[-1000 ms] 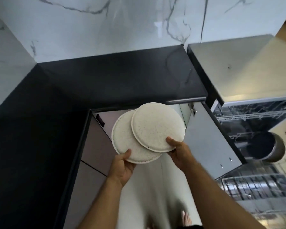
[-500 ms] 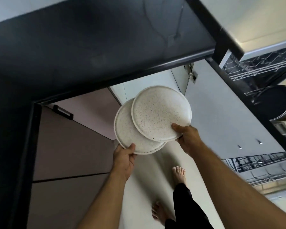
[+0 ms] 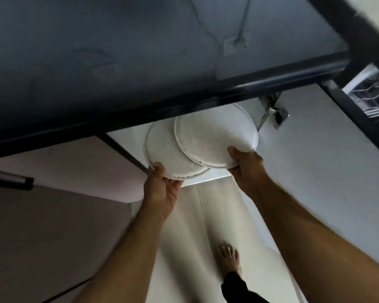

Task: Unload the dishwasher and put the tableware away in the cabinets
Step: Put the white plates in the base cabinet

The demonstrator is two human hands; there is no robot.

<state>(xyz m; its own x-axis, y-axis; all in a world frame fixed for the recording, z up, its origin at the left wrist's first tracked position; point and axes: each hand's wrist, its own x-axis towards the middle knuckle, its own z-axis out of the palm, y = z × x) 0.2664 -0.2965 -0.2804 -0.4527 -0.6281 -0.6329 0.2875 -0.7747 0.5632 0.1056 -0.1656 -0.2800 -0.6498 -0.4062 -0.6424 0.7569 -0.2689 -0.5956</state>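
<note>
Two white speckled plates overlap just below the black counter edge (image 3: 184, 106). My left hand (image 3: 162, 189) grips the near rim of the left plate (image 3: 164, 154). My right hand (image 3: 245, 167) grips the near rim of the right plate (image 3: 214, 136), which lies on top of the left one. Their far rims reach into the open lower cabinet (image 3: 206, 180) under the counter; the counter edge hides the top of both plates.
The cabinet's grey door (image 3: 315, 171) stands open to the right, its hinge (image 3: 276, 114) near the plates. A closed door with a black handle (image 3: 9, 182) is at the left. The dishwasher rack (image 3: 372, 95) shows at far right. My bare foot (image 3: 228, 259) is on the pale floor.
My head has dipped lower and both hands have carried the plates forward and down, so their far rims are now under the counter edge at the cabinet opening.
</note>
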